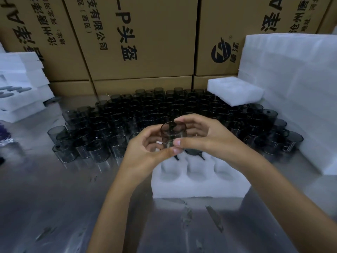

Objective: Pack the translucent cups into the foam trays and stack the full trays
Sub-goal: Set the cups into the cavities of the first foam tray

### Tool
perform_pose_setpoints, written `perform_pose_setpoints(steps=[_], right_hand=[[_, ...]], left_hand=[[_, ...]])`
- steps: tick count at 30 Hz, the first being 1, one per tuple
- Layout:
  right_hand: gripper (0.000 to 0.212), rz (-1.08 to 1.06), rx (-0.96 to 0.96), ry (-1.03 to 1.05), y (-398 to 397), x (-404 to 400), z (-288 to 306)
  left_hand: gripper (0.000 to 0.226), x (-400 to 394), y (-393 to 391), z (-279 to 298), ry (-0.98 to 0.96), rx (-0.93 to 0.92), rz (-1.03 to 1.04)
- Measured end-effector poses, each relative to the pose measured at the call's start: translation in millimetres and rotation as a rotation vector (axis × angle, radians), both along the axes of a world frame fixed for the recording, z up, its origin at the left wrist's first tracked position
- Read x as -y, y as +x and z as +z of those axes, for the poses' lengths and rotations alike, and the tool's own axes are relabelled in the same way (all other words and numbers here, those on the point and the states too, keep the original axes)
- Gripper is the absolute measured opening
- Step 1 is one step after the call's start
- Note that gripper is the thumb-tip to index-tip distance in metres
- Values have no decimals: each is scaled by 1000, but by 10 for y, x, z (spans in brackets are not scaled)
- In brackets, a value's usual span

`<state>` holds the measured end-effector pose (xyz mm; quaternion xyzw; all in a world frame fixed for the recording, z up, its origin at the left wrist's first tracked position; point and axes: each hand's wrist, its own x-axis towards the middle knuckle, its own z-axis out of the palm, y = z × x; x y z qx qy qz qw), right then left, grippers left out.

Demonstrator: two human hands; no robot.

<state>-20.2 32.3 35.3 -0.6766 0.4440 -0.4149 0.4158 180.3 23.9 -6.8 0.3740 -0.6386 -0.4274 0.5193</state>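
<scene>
A smoky translucent cup is held up between both hands, above the far edge of a white foam tray. My left hand curls round the cup's left side with the thumb under its base. My right hand grips it from the right, fingers over the rim and thumb at the bottom. The tray's near pockets show empty; a dark cup sits in a far pocket, partly hidden by my hands. Several rows of loose cups stand on the metal table behind.
Stacks of foam trays rise at the right and at the left, with one tray lying on the cups. Cardboard boxes wall off the back. The shiny table stretches toward me.
</scene>
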Motion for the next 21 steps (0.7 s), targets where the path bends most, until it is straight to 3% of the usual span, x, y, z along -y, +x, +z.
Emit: perform_pose_setpoints(steps=[7,14,21], right_hand=[[48,148,-40,73,-15,-41,-159],[47,231,-107,133,-55,-59,-329],[49,191,-248,49,-19,-75,-341]], left_hand=[[56,-270,91,-146,-43,275,168],[29,-371,216,-267,-28,253,159],[27,-351,233,-403,-53,251,152]])
